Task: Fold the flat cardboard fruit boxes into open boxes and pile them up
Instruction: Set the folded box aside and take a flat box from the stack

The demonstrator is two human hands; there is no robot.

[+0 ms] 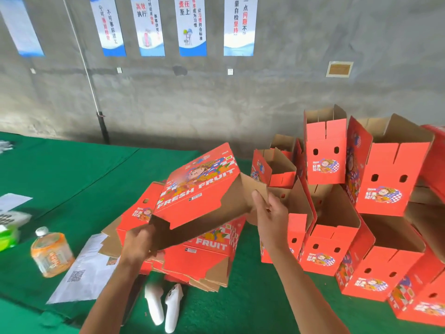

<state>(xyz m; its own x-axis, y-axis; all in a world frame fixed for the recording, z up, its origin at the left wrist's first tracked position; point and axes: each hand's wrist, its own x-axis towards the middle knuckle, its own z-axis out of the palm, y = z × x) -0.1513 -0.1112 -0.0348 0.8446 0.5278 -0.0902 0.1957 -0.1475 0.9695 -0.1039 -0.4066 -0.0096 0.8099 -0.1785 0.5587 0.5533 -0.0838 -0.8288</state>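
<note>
A red "FRESH FRUIT" cardboard box point(202, 186) is lifted above the stack of flat boxes point(192, 256) in the middle of the green table point(72, 169). It is partly opened, with its brown inside showing at the right end. My left hand point(138, 242) grips its lower left brown flap. My right hand point(269, 213) holds the brown flap at its right end, thumb up against the cardboard. A pile of folded open boxes point(361, 213) fills the table's right side.
A bottle of orange drink point(51, 255) stands at the left beside printed sheets of paper point(84, 271). Two white handheld controllers point(163, 304) lie at the near edge. A green packet point(8, 237) sits far left. A grey wall with posters rises behind.
</note>
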